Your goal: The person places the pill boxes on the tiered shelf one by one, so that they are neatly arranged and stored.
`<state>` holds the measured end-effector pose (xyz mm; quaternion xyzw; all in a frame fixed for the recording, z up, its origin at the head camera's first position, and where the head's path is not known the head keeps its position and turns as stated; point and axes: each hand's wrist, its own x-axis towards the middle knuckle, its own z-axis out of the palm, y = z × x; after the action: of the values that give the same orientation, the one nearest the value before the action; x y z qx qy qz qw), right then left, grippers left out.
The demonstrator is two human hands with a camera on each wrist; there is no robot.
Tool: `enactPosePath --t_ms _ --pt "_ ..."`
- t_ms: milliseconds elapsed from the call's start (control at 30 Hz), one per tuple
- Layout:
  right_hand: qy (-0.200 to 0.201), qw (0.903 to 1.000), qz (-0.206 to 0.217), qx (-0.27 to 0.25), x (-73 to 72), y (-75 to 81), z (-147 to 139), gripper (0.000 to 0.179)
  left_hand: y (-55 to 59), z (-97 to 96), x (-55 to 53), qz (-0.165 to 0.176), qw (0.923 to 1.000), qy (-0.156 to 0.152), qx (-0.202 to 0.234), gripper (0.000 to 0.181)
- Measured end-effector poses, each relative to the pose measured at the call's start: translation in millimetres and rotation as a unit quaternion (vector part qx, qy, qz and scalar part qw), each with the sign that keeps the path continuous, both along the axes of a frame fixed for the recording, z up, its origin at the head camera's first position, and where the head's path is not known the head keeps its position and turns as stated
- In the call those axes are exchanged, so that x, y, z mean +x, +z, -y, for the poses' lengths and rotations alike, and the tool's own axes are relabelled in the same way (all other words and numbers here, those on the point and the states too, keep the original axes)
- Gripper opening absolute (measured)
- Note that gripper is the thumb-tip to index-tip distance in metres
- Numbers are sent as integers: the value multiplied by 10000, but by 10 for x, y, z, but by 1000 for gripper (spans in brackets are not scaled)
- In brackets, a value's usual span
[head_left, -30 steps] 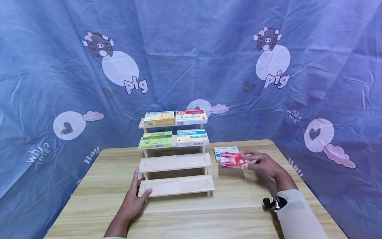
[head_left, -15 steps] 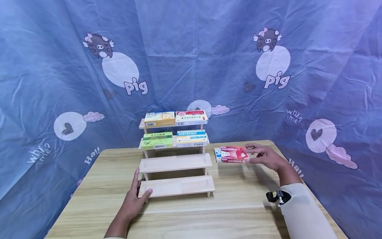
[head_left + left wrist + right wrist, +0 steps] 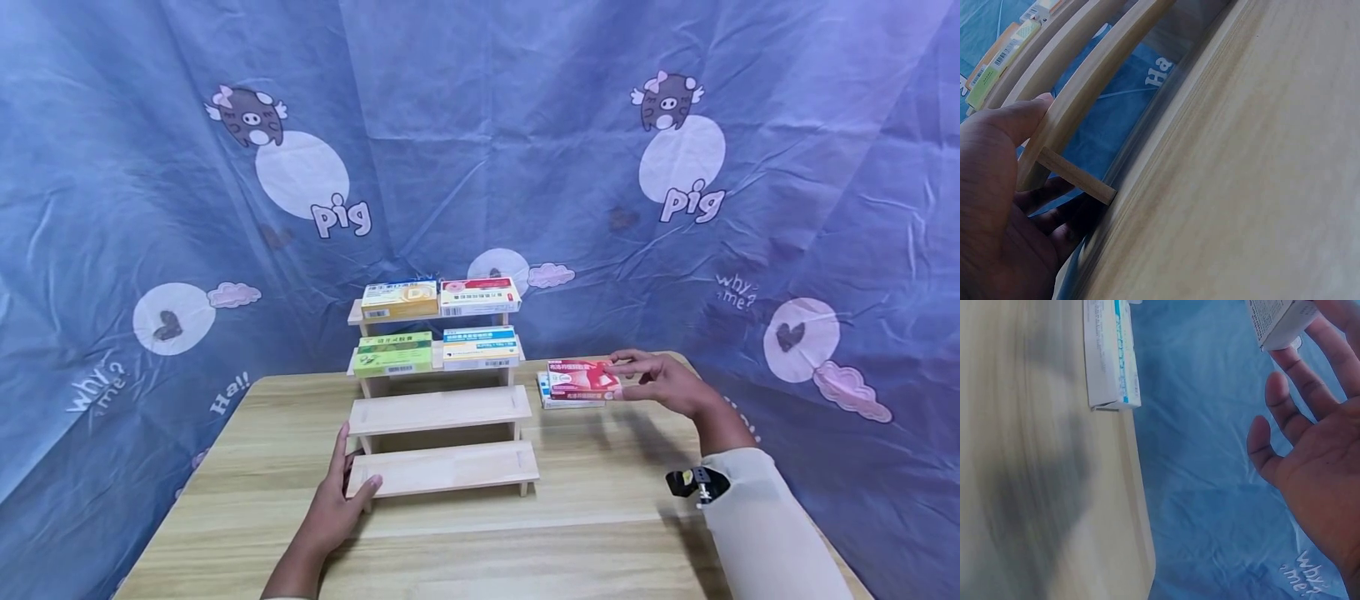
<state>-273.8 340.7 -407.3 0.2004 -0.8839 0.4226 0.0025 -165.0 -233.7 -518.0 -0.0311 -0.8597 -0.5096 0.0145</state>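
Note:
My right hand (image 3: 663, 385) pinches a red-and-white medicine box (image 3: 581, 379) by its right end, thumb below and fingers above. The box hangs over a white-and-blue medicine box (image 3: 573, 404) on the table and hides most of its top. In the right wrist view, the held box (image 3: 1280, 322) shows its pale underside, apart from the white-and-blue box (image 3: 1107, 356). At the lower left, my left hand (image 3: 335, 492) grips the left end of the lowest step of a wooden stepped rack (image 3: 446, 468). The left wrist view has the thumb on top of that step (image 3: 1063, 122).
On the rack's top step lie a yellow-and-white box (image 3: 401, 298) and a red-and-white box (image 3: 480, 296). One step down are a green box (image 3: 393, 353) and a blue-and-white box (image 3: 481, 346). A blue printed cloth (image 3: 495, 167) hangs behind the wooden table (image 3: 480, 550).
The right hand has raised the red-and-white medicine box and carried it slightly toward the back, over the white-and-blue box. My left hand has stayed on the rack.

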Motion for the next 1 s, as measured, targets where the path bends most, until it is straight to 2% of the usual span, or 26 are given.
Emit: enactPosePath --t_ms 167,467,1000 --pt "10 9999 -62 94 -38 73 54 45 4 8 1 -23 10000 47 -59 107" --pt "486 9987 -64 -153 -36 164 156 42 -13 23 0 -96 9999 53 -43 107" --pt "1044 9932 -120 -510 -25 61 452 42 -50 -4 -33 -289 9996 74 -21 106"
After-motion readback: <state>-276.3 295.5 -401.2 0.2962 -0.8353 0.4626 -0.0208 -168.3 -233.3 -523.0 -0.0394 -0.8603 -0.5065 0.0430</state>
